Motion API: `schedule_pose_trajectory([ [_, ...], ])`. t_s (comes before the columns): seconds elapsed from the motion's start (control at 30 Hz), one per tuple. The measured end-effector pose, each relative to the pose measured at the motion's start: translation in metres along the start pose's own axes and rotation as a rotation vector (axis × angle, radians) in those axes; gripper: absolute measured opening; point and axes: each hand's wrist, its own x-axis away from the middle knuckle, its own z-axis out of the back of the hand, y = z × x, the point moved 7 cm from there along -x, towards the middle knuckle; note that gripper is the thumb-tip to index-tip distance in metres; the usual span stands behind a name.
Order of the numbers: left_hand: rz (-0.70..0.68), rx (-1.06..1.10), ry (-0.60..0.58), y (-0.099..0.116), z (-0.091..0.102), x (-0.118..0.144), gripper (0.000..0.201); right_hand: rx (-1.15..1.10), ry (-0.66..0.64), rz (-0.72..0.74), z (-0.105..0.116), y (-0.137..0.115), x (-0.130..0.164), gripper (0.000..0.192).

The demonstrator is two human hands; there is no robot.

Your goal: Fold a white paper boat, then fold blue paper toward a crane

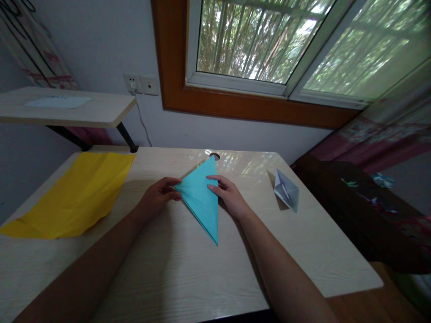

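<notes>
Turquoise triangle of folded paper [202,193] is held above the middle of a pale, wood-grained tabletop [208,278], between the two hands. One long edge is turned to the right and runs almost straight up and down in the view, while a corner is pointed to the left. Along the lower left edge, stacked layers of paper can be seen, and faint creases are fanned out from the left corner. By the left hand [156,194], that corner is pinched between the thumb and the bent fingers. By the right hand [232,197], the paper is touched near its right edge: the thumb and index finger are laid on the upper face, a little apart, and the other fingers are largely hidden, so it cannot be told whether the sheet is gripped from below. The upper tip is seen against a round cable hole [214,156] at the back of the tabletop.

On the left, a large, creased yellow sheet [77,193] is spread near a raised pale shelf [104,114], on which a flat white sheet [57,102] is placed. On the right, well apart from the hands, a small grey-white folded paper piece [286,190] is set down. Behind, a window [249,40] is framed in orange-brown wood, and two wall sockets [141,85] are mounted beside it.
</notes>
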Motion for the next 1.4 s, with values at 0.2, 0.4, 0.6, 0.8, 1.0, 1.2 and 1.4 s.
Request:
schedule_pose_trajectory([
  [0.2,0.003,-0.014,-0.002,0.000,0.002,0.000,0.042,-0.065,-0.052,-0.037,-0.004,-0.001,0.002,0.042],
  [0.4,-0.002,-0.077,-0.004,0.004,0.004,0.000,0.033,-0.111,-0.088,-0.053,-0.006,0.001,0.002,0.052],
  [0.6,-0.102,0.017,-0.026,0.009,0.004,0.000,0.022,-0.129,-0.072,-0.037,-0.003,0.002,0.000,0.062],
  [0.8,-0.076,-0.019,-0.009,0.004,0.003,-0.002,0.018,-0.179,-0.041,0.043,-0.002,-0.004,-0.002,0.072],
  [1.0,-0.001,-0.137,0.083,-0.004,0.009,-0.004,0.023,-0.171,0.000,0.066,0.001,-0.005,-0.003,0.090],
  [1.2,-0.002,-0.138,0.087,-0.005,0.010,-0.005,0.022,-0.141,-0.048,0.046,-0.002,-0.002,-0.002,0.065],
  [1.4,-0.074,-0.223,0.085,0.000,0.010,-0.006,0.026,0.054,-0.039,0.025,0.003,0.005,-0.001,0.039],
])
